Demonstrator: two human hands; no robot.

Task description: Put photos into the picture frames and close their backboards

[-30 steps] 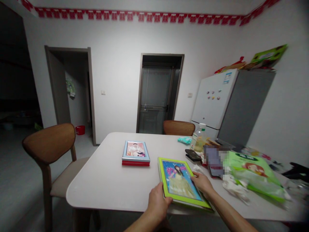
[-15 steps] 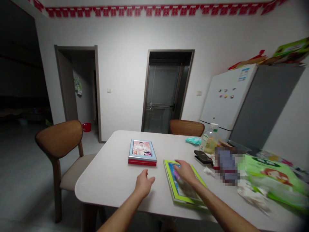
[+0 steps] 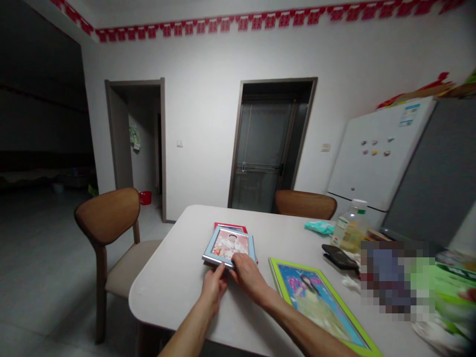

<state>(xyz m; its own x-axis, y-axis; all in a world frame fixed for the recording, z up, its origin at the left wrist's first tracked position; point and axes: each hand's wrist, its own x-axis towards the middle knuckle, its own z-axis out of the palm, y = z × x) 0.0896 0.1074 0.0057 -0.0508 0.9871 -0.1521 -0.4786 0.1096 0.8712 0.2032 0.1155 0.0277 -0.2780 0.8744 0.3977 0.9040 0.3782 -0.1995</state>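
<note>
While both hands are working at the blue photo frame (image 3: 231,243), the left hand (image 3: 213,286) is pinching its near edge, thumb and fingers almost together, and the right hand (image 3: 248,275) is gripping it by the near right corner, bent fingers resting over the top. The blue photo frame is sitting askew over the red frame (image 3: 230,227), whose far side is showing beyond it; whether the two are touching is staying hard to tell. Both are occupying the left part of the bench (image 3: 171,290), between its far and near edges. The green frame (image 3: 316,302) is lying face up to the right, reaching toward the near edge. Handling the blue photo frame separately from the red frame is seemingly forming the step; the next move is probably calling for an even two-handed hold.
</note>
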